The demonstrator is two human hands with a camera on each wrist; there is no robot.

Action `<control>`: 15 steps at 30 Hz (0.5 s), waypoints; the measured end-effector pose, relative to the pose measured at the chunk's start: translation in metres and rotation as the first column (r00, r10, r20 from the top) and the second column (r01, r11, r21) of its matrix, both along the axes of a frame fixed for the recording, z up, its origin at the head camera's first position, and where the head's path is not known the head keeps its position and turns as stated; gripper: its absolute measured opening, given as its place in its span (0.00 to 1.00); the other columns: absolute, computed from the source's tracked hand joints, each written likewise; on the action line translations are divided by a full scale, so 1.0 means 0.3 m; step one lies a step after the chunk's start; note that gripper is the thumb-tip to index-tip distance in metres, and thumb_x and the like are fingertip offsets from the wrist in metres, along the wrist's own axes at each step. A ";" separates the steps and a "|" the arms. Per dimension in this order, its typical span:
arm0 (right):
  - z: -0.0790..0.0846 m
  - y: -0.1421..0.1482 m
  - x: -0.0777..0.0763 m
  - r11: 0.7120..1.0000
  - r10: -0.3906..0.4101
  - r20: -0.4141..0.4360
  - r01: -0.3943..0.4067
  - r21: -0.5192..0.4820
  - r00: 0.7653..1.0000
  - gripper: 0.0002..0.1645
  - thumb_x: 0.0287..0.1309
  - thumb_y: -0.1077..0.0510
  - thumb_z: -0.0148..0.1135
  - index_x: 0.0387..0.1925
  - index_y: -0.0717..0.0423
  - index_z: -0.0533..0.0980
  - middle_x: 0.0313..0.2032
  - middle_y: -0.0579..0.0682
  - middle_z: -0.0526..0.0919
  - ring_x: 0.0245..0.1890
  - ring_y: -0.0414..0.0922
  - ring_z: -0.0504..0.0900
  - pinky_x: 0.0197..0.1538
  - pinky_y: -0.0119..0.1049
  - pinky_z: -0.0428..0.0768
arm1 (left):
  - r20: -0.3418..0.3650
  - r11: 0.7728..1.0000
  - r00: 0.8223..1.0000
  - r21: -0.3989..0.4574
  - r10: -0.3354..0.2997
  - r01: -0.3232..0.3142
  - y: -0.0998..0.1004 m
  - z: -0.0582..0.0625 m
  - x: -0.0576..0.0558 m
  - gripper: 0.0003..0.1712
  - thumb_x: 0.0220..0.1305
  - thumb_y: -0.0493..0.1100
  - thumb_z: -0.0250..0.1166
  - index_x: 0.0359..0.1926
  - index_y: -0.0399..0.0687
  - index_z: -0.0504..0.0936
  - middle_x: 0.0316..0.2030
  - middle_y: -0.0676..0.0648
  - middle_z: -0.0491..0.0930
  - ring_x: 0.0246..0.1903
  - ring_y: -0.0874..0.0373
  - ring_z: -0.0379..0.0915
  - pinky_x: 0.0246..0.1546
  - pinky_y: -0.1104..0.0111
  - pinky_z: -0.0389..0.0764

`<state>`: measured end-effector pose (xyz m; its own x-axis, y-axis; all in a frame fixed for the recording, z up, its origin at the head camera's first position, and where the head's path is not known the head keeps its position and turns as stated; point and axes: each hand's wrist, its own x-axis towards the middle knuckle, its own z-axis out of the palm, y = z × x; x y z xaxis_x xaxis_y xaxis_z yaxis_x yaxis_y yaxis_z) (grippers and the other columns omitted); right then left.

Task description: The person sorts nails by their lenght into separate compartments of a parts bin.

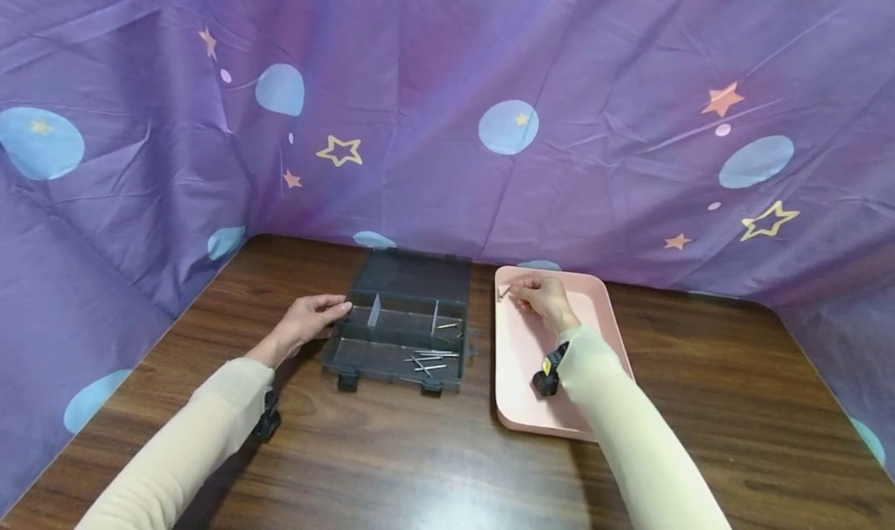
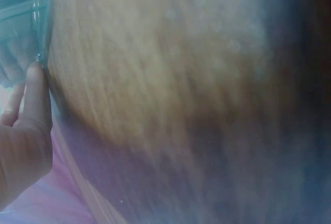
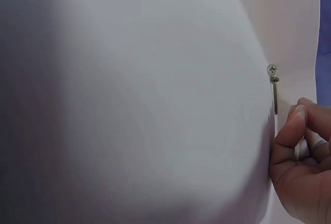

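A translucent dark organizer box point(image 1: 336, 357) lies with its lid point(image 1: 412, 273) folded back. My left hand point(image 1: 309, 318) holds its left side, thumb against the plastic. In the left wrist view, fingers show through the wall. Several silver screws point(image 1: 432, 357) lie in the long front compartment, and brass-coloured pieces point(image 1: 447, 326) lie in the back right one. My right hand point(image 1: 543, 297) is over the far left corner of a pink tray point(image 1: 513, 359), thumb and forefinger tips together. Two small screws point(image 3: 274, 87) lie right by these fingertips; I cannot tell whether anything is pinched.
Thin dividers point(image 1: 374, 310) split the back row of the box. Two latches point(image 1: 431, 388) stick out from its front edge. The wooden table point(image 1: 391, 452) ends at a purple curtain point(image 1: 419, 180) behind box and tray.
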<state>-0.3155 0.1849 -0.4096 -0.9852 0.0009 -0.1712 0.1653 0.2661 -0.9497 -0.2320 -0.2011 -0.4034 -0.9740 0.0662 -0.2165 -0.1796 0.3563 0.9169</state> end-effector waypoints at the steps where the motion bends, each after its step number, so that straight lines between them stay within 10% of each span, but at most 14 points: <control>1: 0.000 -0.001 -0.002 1.000 0.002 -0.002 -0.002 -0.001 1.000 0.10 0.61 0.67 0.58 0.40 0.74 0.75 0.16 0.41 0.74 0.18 0.32 0.70 0.22 0.22 0.71 | 0.003 1.000 1.000 0.001 0.005 -0.005 -0.001 -0.001 0.000 0.31 0.69 0.48 0.56 0.65 0.33 0.65 0.63 0.34 0.66 0.63 0.44 0.63 0.56 0.57 0.76; 15: 0.008 -0.010 -0.024 0.998 0.058 -0.002 -0.057 0.038 0.998 0.17 0.60 0.70 0.56 0.51 0.75 0.73 0.18 0.40 0.76 0.18 0.32 0.71 0.22 0.21 0.72 | 0.017 1.000 1.000 -0.004 0.014 -0.014 -0.008 -0.005 -0.005 0.30 0.69 0.48 0.56 0.65 0.35 0.66 0.63 0.34 0.67 0.62 0.44 0.64 0.56 0.57 0.75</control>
